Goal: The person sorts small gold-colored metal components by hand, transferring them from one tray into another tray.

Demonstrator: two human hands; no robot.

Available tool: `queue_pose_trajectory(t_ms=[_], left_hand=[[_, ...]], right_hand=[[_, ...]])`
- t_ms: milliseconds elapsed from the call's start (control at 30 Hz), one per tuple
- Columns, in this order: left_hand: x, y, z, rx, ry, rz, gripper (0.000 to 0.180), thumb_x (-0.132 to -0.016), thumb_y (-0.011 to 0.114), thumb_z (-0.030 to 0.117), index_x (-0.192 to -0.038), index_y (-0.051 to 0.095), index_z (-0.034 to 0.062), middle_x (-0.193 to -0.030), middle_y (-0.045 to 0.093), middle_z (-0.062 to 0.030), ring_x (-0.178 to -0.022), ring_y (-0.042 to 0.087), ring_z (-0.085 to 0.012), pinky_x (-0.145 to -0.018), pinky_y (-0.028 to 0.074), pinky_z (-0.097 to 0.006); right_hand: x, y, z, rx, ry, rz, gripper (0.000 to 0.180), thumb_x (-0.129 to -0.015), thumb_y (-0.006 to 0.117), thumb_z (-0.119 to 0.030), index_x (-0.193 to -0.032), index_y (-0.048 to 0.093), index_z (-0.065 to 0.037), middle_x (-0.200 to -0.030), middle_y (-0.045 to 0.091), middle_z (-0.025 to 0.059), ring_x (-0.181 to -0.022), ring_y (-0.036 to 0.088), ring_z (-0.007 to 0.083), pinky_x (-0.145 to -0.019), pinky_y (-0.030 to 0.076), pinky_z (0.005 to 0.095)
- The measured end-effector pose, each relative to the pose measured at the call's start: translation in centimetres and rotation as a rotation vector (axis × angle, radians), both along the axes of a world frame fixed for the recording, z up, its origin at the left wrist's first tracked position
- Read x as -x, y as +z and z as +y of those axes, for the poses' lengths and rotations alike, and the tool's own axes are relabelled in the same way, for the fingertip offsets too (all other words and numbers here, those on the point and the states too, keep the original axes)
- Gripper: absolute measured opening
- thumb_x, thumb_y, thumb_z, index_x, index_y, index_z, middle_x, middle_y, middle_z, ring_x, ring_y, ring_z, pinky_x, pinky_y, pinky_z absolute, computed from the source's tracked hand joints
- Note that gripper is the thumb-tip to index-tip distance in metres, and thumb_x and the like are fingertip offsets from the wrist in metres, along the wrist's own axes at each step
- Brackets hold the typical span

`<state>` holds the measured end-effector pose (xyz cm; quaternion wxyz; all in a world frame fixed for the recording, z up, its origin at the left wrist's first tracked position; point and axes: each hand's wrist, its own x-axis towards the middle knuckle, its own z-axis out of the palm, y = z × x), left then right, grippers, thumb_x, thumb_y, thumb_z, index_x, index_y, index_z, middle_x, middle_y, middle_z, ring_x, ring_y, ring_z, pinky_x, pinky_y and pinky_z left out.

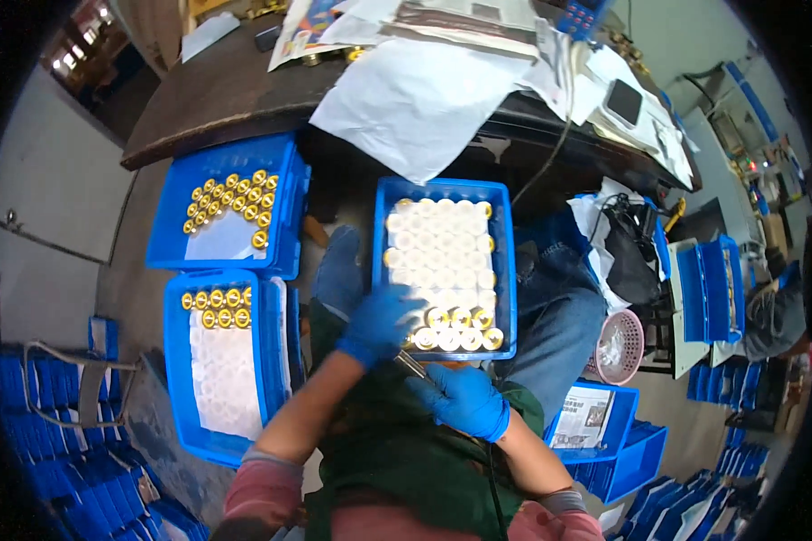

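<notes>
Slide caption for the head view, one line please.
Right gloved hand holding a metal rod, left hand at a blue bin of white-and-gold parts.

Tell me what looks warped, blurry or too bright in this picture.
Head view: the dark desk bows along its front edge, and the corners fall to black; head view: the gloved left hand looks blurred, the gloved right hand crisper; head view: the white round pieces look washed out.

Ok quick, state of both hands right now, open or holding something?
Left hand: motion-blurred, can't tell if open or closed.
Right hand: closed on a slim metal tool.
</notes>
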<state>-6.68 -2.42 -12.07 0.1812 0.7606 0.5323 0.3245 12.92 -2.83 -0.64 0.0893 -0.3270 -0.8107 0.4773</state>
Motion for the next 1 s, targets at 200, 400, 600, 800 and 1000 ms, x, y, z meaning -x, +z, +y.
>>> queue_pose_trajectory(t_ms=[200,400,600,800,1000], left_hand=[[-5.8,-1.5,4.3,0.528,0.072,0.212,0.038,-0.07,0.065,0.04,-0.083,0.061,0.005,-0.08,0.059,-0.0177,-0.075,0.056,-0.0332,-0.066,0.045,-0.043],[-5.0,-1.0,3.6,0.616,0.344,-0.304,0.038,-0.07,0.068,0.028,-0.095,0.057,0.0011,-0.087,0.059,-0.0188,-0.087,0.057,-0.0303,-0.075,0.046,-0.038],[-3.6,6.3,2.8,-0.127,-0.157,-0.056,0.044,-0.082,0.048,0.006,-0.125,0.038,0.0013,-0.115,0.052,-0.0169,-0.101,0.054,-0.0271,-0.087,0.044,-0.033],[-5.1,10.9,0.7,0.732,-0.067,-1.53,0.044,-0.081,0.046,0.002,-0.124,0.037,-0.001,-0.116,0.05,-0.0172,-0.102,0.052,-0.0233,-0.086,0.045,-0.032],[-6.2,11.1,0.1,0.744,0.174,-1.223,0.04,-0.081,0.05,0.003,-0.121,0.045,0.0005,-0.106,0.054,-0.0093,-0.09,0.053,-0.0146,-0.08,0.045,-0.027]], right_hand=[[-2.6,0.4,0.2,0.055,-0.127,0.105,0.024,-0.088,0.052,-0.024,-0.08,0.056,-0.001,-0.061,0.056,0.01,-0.049,0.056,0.0134,-0.045,0.044,0.0271],[-3.5,0.0,1.3,0.415,-0.211,0.028,0.027,-0.087,0.051,-0.028,-0.082,0.058,-0.002,-0.059,0.057,0.011,-0.047,0.056,0.0154,-0.045,0.044,0.0295],[-2.7,-1.0,2.0,0.473,-0.336,0.084,0.033,-0.088,0.049,-0.029,-0.077,0.056,0.001,-0.058,0.056,0.0096,-0.046,0.055,0.0142,-0.045,0.043,0.0276],[-1.0,1.1,1.9,0.519,-0.459,0.234,0.032,-0.09,0.046,-0.029,-0.081,0.056,0.0,-0.059,0.055,0.0078,-0.045,0.054,0.0146,-0.043,0.042,0.0266],[-0.6,0.5,1.3,-0.447,-0.393,-0.096,0.018,-0.082,0.055,-0.023,-0.08,0.059,-0.005,-0.06,0.056,0.0169,-0.052,0.056,0.0328,-0.045,0.042,0.0396]])
